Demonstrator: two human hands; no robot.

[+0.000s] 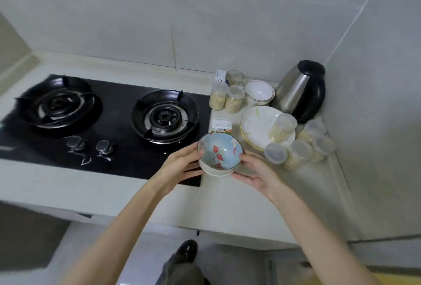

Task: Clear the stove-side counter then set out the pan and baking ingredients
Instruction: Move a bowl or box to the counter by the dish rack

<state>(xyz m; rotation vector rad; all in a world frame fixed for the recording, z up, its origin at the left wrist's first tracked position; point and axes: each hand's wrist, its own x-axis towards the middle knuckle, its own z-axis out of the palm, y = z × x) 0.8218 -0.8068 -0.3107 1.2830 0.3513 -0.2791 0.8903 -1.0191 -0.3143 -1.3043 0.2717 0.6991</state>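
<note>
We hold a blue bowl [219,151], painted with red leaves and nested in a white bowl [216,172], just off the right front corner of the stove [118,111]. Our left hand [180,166] takes the stove-side rim, thumb on top and fingers curled beneath. Our right hand [257,175] grips the far side, thumb at the rim, fingers cupped under. Whether the pair touches the counter [303,198] we cannot tell. Right of the stove sit oat jars [224,97], white plates [257,125] and, farthest from it, a steel kettle [300,91].
</note>
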